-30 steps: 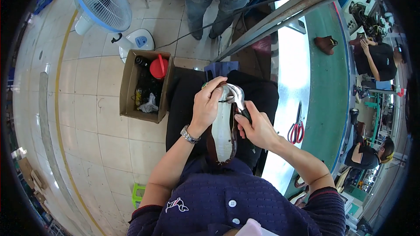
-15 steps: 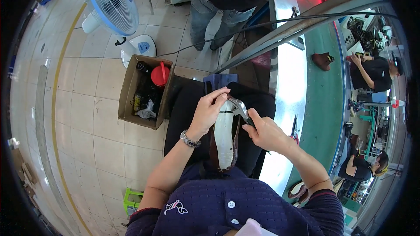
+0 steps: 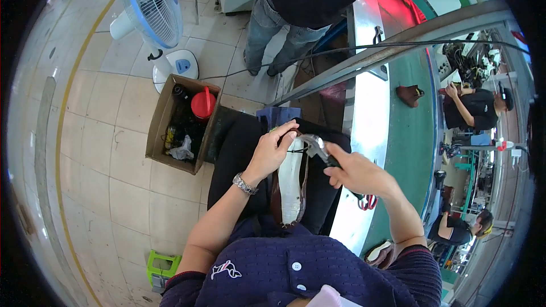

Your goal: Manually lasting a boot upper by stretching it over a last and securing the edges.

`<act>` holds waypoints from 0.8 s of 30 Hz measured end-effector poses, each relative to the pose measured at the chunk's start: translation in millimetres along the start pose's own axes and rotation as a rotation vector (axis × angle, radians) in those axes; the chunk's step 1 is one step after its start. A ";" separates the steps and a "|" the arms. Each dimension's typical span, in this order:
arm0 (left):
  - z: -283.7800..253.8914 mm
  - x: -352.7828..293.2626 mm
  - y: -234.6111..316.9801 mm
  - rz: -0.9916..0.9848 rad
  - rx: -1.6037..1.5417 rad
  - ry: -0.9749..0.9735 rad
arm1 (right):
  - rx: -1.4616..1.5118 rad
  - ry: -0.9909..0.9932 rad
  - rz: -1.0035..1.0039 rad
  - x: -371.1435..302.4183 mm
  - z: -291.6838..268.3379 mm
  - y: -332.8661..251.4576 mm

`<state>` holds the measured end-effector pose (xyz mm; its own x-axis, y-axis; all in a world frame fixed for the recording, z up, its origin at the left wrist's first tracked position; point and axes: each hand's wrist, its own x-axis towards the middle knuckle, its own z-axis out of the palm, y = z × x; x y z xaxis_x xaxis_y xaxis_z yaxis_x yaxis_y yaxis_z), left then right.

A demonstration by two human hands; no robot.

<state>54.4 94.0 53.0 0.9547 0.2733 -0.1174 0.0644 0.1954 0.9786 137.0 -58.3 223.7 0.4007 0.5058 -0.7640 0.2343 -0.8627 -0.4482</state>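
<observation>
We see that the brown shoe (image 3: pixel 278 204) lies along the lap, between the thighs, with its white bottom (image 3: pixel 290 177) facing up. The left hand (image 3: pixel 266 156) is bent over the far end of the shoe and holds it there. The right hand (image 3: pixel 354 174) is wrapped firmly around the handles of the pliers (image 3: pixel 316 146), whose metal head reaches this same far end. Whether the pliers' jaws bite on the brown material, we cannot tell, because it is too small and the fingers are near.

About the progress, we can only judge. At the end nearest to the body, the edge shows small dark spots, so perhaps that part is already fastened. A dark band (image 3: pixel 296 150) crosses the white bottom near the far end. Along the sides, the brown material seems to stand around the bottom and not lie over it, so we think this part is left. The far end appears to be in work at this moment, and it does not look finished to us.
</observation>
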 end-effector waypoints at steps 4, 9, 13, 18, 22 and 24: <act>0.7 -2.9 -0.8 0.086 0.064 0.002 | -0.038 0.583 -0.294 0.0 6.9 -21.9; -8.6 1.3 0.4 -0.019 0.011 -0.154 | -0.522 0.451 -0.201 38.8 24.8 11.6; -11.3 -2.7 -7.3 0.077 0.019 -0.116 | -0.204 0.595 -0.388 19.8 20.2 -11.0; -14.1 1.8 4.4 -0.026 0.057 -0.198 | -0.432 0.496 -0.257 38.4 49.3 25.7; -20.6 1.3 4.7 -0.017 0.010 -0.194 | -0.425 0.503 -0.358 22.0 22.9 -3.5; -18.0 -0.8 2.1 0.107 0.105 -0.187 | -0.180 0.719 -0.467 17.8 30.9 -4.5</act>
<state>48.5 111.2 52.1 0.9943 0.1063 0.0113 -0.0192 0.0734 0.9971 115.7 -45.4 197.7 0.6759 0.7368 -0.0157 0.6258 -0.5851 -0.5157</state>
